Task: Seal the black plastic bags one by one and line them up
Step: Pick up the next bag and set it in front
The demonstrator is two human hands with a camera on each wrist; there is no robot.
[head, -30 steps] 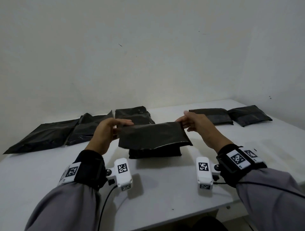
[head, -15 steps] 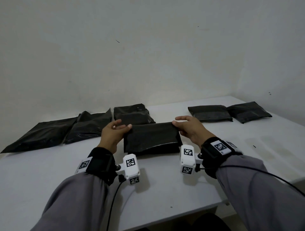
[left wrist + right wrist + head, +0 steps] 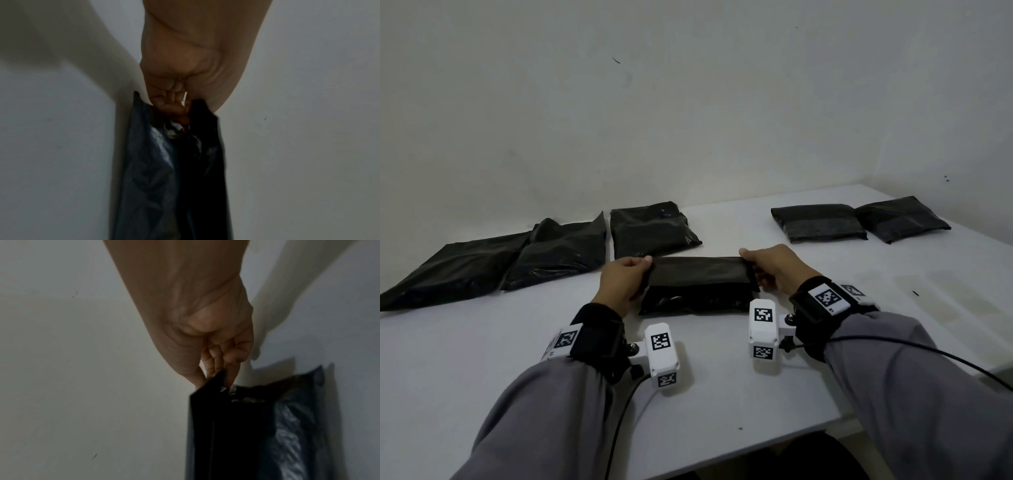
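The black plastic bag (image 3: 698, 286) lies on the white bench (image 3: 722, 394) just in front of the person, its flap folded over toward them. The left hand (image 3: 621, 281) and right hand (image 3: 774, 270) each pinch one end of that flap, fingers (image 3: 230, 369) curled on the plastic. To seal it well, I judge both ends should be drawn taut and level, then pressed flat from edge to edge so no wrinkle is trapped.

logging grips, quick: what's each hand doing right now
Left hand: pinches the left end of the black bag's folded flap.
Right hand: pinches the flap's right end.
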